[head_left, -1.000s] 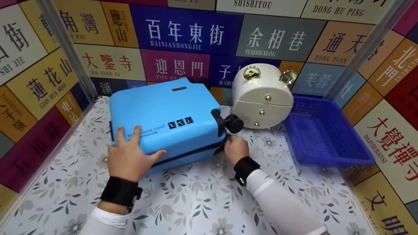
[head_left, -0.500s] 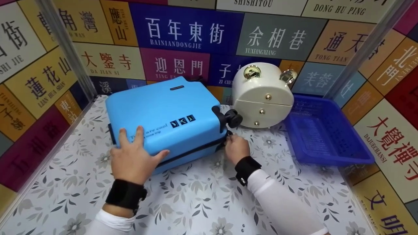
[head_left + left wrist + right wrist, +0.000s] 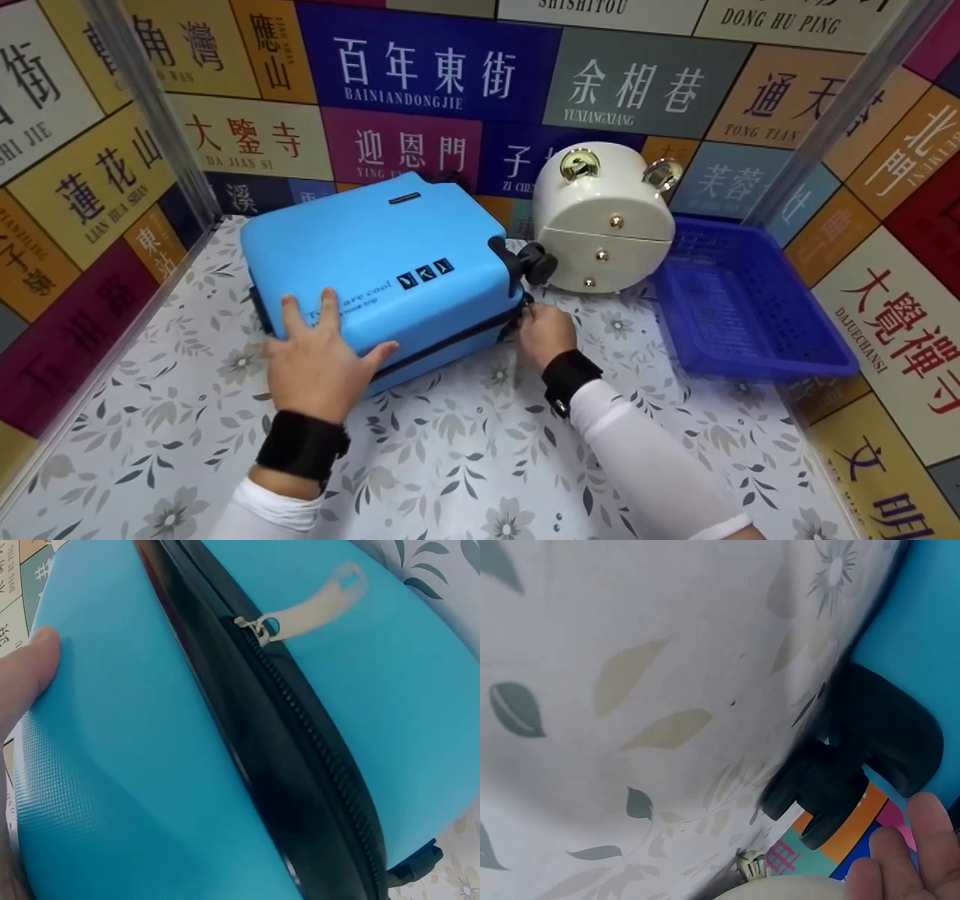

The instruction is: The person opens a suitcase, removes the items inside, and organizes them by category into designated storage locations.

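A cream drawer box (image 3: pixel 592 199) is seen right of the frame's centre, set upright near the back wall (image 3: pixel 427 94). Three round gold knobs (image 3: pixel 616 222) are spaced down its front, and it is topped by two shiny gold ears (image 3: pixel 580 165). At the right of the frame, a blue plastic basket (image 3: pixel 727 292) is placed just beside it. The lower frame is filled by a white covering (image 3: pixel 442 480), printed with grey leaves and flowers. The wall is covered with coloured panels — blue, grey, magenta, yellow — and "BAINIANDONGJIE" can be read at upper centre.
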A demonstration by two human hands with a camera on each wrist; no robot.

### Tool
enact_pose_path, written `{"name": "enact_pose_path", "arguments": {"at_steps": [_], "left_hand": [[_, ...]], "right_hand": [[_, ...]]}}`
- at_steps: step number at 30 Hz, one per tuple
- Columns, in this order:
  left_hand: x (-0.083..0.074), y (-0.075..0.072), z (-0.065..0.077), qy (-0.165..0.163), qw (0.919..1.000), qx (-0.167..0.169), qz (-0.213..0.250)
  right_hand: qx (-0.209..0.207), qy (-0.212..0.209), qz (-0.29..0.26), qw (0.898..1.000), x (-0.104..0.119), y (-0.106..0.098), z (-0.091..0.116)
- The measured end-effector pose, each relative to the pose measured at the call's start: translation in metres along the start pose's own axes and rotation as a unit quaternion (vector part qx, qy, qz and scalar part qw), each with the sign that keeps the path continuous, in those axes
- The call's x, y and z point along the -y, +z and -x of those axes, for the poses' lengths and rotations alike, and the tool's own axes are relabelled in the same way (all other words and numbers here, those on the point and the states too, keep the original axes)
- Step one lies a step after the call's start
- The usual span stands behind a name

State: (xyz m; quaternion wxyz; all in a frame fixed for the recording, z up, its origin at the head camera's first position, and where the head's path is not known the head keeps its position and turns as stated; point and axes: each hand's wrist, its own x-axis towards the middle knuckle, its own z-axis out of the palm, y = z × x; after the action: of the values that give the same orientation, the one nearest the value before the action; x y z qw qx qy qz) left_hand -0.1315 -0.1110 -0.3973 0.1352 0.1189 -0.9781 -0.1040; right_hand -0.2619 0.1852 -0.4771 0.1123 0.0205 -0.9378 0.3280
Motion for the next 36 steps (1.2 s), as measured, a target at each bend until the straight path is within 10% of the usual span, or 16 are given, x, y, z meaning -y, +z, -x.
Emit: {"name": "enact_pose_path", "arguments": {"at_steps": [20,36], "left_hand": [[-0.008,-0.003,-0.008,0.029,0.999,0.005,-0.032],[-0.029,-0.005,0.02,0.029,0.9995,0.004,0.008]], "right_hand": [[0.006,-0.019,0.013,1.0,0.002,0.002,0.006],[0.007,-0.007,0.043,0.999,-0.004,-0.003,-0.015]]}}
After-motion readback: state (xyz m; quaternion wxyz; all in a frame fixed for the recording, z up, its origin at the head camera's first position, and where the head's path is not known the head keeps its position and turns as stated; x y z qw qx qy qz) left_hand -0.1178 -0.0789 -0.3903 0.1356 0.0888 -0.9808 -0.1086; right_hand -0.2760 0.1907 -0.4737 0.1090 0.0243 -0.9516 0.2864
